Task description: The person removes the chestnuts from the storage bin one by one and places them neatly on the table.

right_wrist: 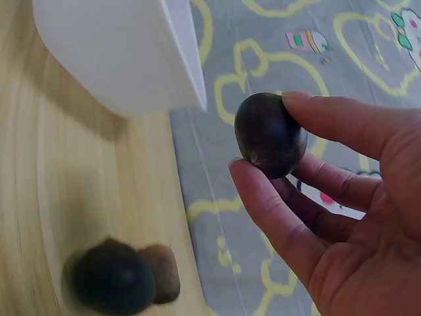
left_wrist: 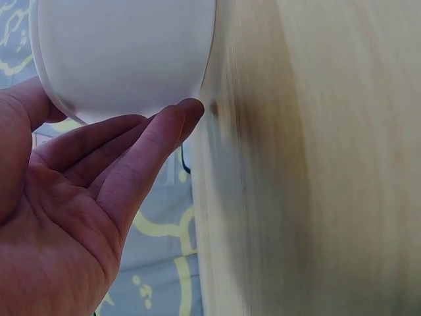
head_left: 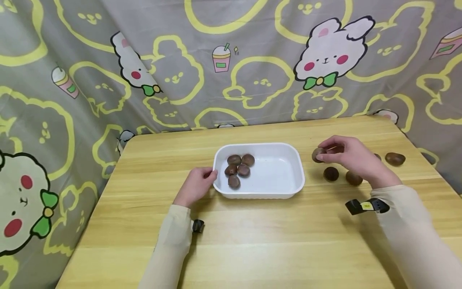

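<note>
My right hand [head_left: 348, 154] pinches a brown chestnut [right_wrist: 270, 135] between thumb and fingertips, lifted beside the tray's right end. At the left end of the white rectangular tray [head_left: 276, 170], my left hand [head_left: 196, 184] grips the rim. In the left wrist view its thumb goes behind the rim while the fingers [left_wrist: 148, 148] lie along the outer wall. Several chestnuts [head_left: 244, 170] are grouped in the tray's left half. More lie on the table under and around my right hand, among them a round dark chestnut [head_left: 331, 174] and a longer one [head_left: 395, 159].
The wooden table [head_left: 252, 237] carries the tray near its middle. A grey curtain [head_left: 260, 108] with cartoon prints hangs along the table's back edge and left side. On each wrist sits a small black camera, the right one [head_left: 366, 206] just above the table.
</note>
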Demonstrator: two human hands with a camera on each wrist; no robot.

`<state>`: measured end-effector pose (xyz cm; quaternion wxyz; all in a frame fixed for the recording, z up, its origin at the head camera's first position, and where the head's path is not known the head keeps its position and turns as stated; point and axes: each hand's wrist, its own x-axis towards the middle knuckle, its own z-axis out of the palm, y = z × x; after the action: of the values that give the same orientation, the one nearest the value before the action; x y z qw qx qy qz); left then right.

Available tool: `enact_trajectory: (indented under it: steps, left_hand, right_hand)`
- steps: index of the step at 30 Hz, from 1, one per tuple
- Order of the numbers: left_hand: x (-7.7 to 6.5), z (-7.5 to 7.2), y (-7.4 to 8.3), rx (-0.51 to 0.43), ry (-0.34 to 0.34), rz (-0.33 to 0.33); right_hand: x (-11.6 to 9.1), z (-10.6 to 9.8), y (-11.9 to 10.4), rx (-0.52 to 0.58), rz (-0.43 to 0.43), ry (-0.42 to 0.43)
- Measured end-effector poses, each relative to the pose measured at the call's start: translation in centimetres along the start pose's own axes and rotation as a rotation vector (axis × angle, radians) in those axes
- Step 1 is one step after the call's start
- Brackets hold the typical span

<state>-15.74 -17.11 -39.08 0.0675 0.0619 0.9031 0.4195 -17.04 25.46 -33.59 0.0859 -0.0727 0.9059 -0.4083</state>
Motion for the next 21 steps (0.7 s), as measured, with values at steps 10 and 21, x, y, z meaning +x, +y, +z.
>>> enact_trajectory:
  steps: [10, 21]
  left_hand:
    - [0.0, 0.0, 0.2, -0.014, 0.021, -0.01]
    - [-0.1, 0.3, 0.3, -0.029, 0.02, -0.039]
  right_hand:
    - [-0.9, -2.3, 2.2, -0.015, 0.016, 0.01]
    - [-3.7, -5.7, 6.4, -0.041, 0.064, 0.086]
